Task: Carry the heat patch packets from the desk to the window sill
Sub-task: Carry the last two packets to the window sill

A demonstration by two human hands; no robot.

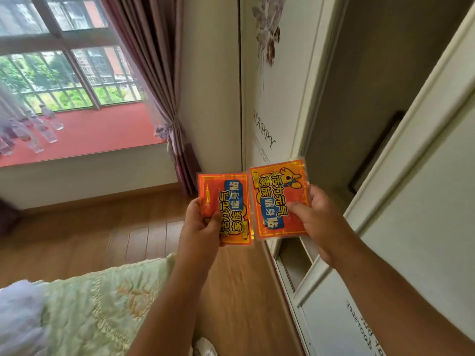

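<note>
Pinching one glossy orange-and-red heat patch packet (225,209) in your left hand (203,224) and another (280,199) in your right hand (317,217), thumbs on top, you hold them flat, chest-high, the red-covered window sill (102,132) well ahead.

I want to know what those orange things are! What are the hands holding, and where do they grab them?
Each holds one heat patch packet. The left hand pinches the left packet at its lower left edge; the right hand pinches the right packet at its lower right.
</note>
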